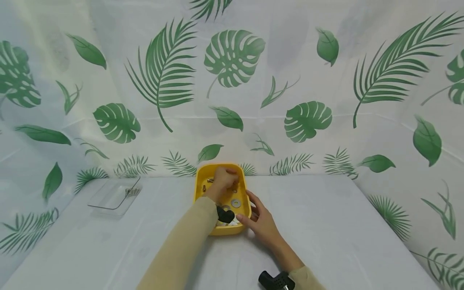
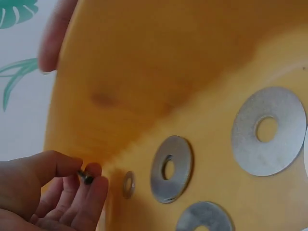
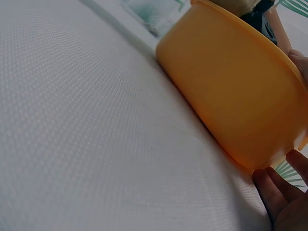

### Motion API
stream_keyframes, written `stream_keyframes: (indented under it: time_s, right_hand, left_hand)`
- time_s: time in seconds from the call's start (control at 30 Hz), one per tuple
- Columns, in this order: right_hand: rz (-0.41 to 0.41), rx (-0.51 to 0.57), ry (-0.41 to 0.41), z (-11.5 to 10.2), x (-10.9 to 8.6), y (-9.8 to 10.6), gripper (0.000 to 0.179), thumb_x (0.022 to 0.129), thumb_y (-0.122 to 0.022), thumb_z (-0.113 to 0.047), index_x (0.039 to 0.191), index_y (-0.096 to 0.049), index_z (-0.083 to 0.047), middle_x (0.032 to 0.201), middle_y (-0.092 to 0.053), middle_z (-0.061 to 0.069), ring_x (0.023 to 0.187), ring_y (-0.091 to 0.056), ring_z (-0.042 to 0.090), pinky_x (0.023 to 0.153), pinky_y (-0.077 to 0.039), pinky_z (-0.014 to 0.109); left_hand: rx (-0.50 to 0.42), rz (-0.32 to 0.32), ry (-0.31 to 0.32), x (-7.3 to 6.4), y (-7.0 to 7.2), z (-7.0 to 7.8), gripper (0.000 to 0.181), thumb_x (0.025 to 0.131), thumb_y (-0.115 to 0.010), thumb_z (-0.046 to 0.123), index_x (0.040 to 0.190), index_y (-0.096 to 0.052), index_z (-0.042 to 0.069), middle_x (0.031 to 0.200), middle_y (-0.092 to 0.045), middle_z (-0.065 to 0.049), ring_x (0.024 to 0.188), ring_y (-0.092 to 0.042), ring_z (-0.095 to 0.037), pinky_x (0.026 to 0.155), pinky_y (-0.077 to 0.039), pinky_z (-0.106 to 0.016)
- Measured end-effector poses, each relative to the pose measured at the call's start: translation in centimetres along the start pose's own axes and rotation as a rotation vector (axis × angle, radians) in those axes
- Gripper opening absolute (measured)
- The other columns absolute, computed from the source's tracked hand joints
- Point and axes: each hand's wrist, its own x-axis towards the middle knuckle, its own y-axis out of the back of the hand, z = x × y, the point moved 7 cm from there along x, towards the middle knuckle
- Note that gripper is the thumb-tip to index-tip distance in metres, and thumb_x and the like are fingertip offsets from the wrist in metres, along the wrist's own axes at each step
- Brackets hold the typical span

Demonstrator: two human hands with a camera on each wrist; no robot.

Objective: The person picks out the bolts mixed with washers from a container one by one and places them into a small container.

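My left hand (image 1: 223, 181) reaches down into a yellow plastic bin (image 1: 222, 231). In the left wrist view its thumb and fingers pinch a small dark metal screw (image 2: 85, 177) close to the bin's wall. Flat washers lie on the bin floor beside it: a small washer (image 2: 128, 185), a thicker washer (image 2: 172, 169) and a wide washer (image 2: 268, 131). At the bin's near right corner my right hand (image 1: 264, 225) grips the side, thumb at the rim and fingers (image 3: 270, 192) against the outer wall.
Left of the bin a clear plastic box (image 1: 115, 197) stands on the white tabletop (image 1: 326, 233), with some small metal pieces (image 1: 132, 192) at its right side. Loose screws (image 1: 204, 188) lie in the bin's left part. A leaf-patterned cloth (image 1: 232, 133) hangs behind.
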Motion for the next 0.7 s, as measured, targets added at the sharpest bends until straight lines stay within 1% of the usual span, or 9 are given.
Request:
stream_keyframes:
  time_s: [0.07, 0.13, 0.27, 0.33, 0.4, 0.53, 0.7]
  right_hand:
    - [-0.006, 0.003, 0.002, 0.0, 0.1, -0.1, 0.081, 0.090, -0.076, -0.030, 0.158, -0.033, -0.026, 0.162, -0.039, 0.007, 0.136, -0.055, 0.034, 0.106, -0.053, 0.039]
    - [-0.010, 0.006, 0.000, 0.1, 0.1, -0.1, 0.081, 0.090, -0.076, -0.031, 0.158, -0.032, -0.026, 0.163, -0.038, 0.007, 0.137, -0.054, 0.034, 0.107, -0.052, 0.040]
    - [-0.002, 0.003, -0.010, 0.2, 0.1, 0.1, 0.081, 0.090, -0.076, -0.031, 0.158, -0.033, -0.027, 0.163, -0.038, 0.006, 0.138, -0.053, 0.034, 0.108, -0.051, 0.041]
    - [0.001, 0.007, -0.010, 0.2, 0.1, 0.2, 0.081, 0.090, -0.077, -0.030, 0.158, -0.033, -0.026, 0.163, -0.038, 0.006, 0.138, -0.053, 0.034, 0.108, -0.051, 0.042]
    - [-0.005, 0.010, -0.002, 0.1, 0.1, 0.2, 0.081, 0.090, -0.076, -0.030, 0.158, -0.032, -0.026, 0.163, -0.037, 0.006, 0.138, -0.053, 0.034, 0.108, -0.051, 0.042]
    - [-0.014, 0.015, 0.007, 0.0, 0.1, 0.1, 0.081, 0.091, -0.076, -0.030, 0.159, -0.032, -0.026, 0.164, -0.037, 0.006, 0.138, -0.053, 0.035, 0.108, -0.051, 0.041]
    - [-0.010, 0.007, -0.001, 0.1, 0.0, 0.0, 0.081, 0.091, -0.076, -0.029, 0.158, -0.032, -0.027, 0.164, -0.037, 0.006, 0.137, -0.054, 0.034, 0.107, -0.052, 0.040]
  left_hand:
    - [0.014, -0.010, -0.011, -0.2, 0.2, 0.4, 0.026, 0.088, -0.069, 0.002, 0.114, -0.068, 0.001, 0.095, -0.067, -0.012, 0.087, -0.070, -0.029, 0.084, -0.062, -0.037]
    - [0.015, -0.032, -0.031, -0.4, 0.3, 0.9, 0.027, 0.089, -0.069, 0.001, 0.116, -0.070, -0.001, 0.100, -0.072, -0.017, 0.092, -0.073, -0.033, 0.087, -0.062, -0.037]
    - [0.028, -0.082, -0.057, -1.0, 0.2, 2.0, 0.028, 0.090, -0.069, 0.001, 0.118, -0.073, -0.001, 0.109, -0.075, -0.021, 0.099, -0.075, -0.032, 0.089, -0.061, -0.035]
    - [0.003, -0.104, -0.065, -1.3, 0.2, 2.4, 0.028, 0.091, -0.068, 0.000, 0.119, -0.072, -0.002, 0.111, -0.074, -0.023, 0.100, -0.075, -0.032, 0.089, -0.061, -0.036]
    - [-0.031, -0.112, -0.070, -1.6, 0.3, 2.7, 0.028, 0.092, -0.066, -0.002, 0.119, -0.072, -0.003, 0.111, -0.074, -0.024, 0.100, -0.074, -0.032, 0.090, -0.061, -0.037]
    - [-0.098, -0.130, -0.079, -2.4, 0.6, 2.8, 0.027, 0.095, -0.064, -0.001, 0.120, -0.070, -0.004, 0.111, -0.073, -0.024, 0.098, -0.074, -0.030, 0.092, -0.060, -0.037]
    - [-0.142, -0.160, -0.071, -3.4, 1.2, 2.3, 0.028, 0.095, -0.064, 0.002, 0.123, -0.068, -0.001, 0.115, -0.073, -0.020, 0.093, -0.075, -0.025, 0.086, -0.062, -0.033]
